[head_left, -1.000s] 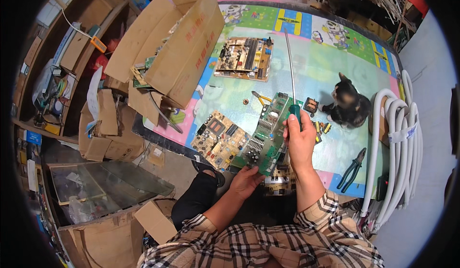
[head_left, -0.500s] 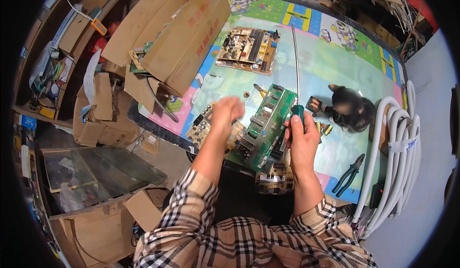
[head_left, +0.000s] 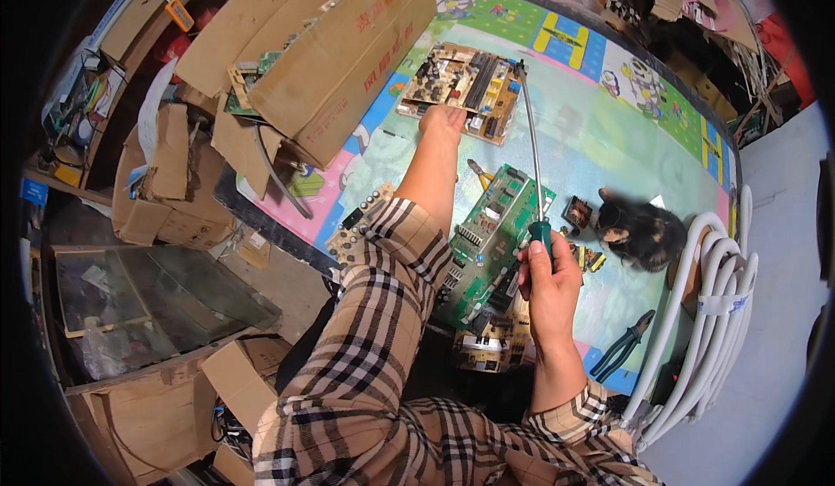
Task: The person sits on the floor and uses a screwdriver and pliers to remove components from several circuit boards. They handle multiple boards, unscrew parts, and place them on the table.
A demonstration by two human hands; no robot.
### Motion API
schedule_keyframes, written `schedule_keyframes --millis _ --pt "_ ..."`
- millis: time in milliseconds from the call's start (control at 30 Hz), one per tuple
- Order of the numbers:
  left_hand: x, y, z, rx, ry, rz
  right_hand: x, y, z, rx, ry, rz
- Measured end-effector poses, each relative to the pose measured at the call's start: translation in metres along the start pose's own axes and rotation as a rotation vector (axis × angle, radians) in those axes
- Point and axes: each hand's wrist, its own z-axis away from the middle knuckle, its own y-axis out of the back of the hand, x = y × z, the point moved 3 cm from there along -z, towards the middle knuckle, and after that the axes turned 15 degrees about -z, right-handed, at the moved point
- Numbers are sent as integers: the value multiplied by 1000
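My left hand (head_left: 442,122) is stretched far forward and its fingers rest on the near edge of a tan circuit board (head_left: 463,80) lying on the colourful play mat (head_left: 600,121). My right hand (head_left: 546,270) is shut on the green handle of a long screwdriver (head_left: 531,150), whose thin shaft points away toward the tan board. A green circuit board (head_left: 491,243) lies tilted just left of my right hand, over other boards. Whether the left hand grips the tan board or only touches it is unclear.
A large open cardboard box (head_left: 330,43) with boards inside stands at the mat's left. A small black and tan animal (head_left: 639,234) sits right of my hand. Blue-handled pliers (head_left: 624,347) and white hoses (head_left: 704,329) lie at the right. More boxes (head_left: 156,182) and a glass tank (head_left: 148,299) stand left.
My left arm has reached from beside the green board out to the far tan board. The right hand keeps the screwdriver, and the view has tilted forward.
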Motion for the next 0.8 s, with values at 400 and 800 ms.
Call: schedule_keyframes --millis 400,800 --pt "17 -12 14 -185 -13 -83 2 -1 1 -21 35 144" --pt "72 52 252 -572 -484 -120 -62 -17 103 -227 630 706"
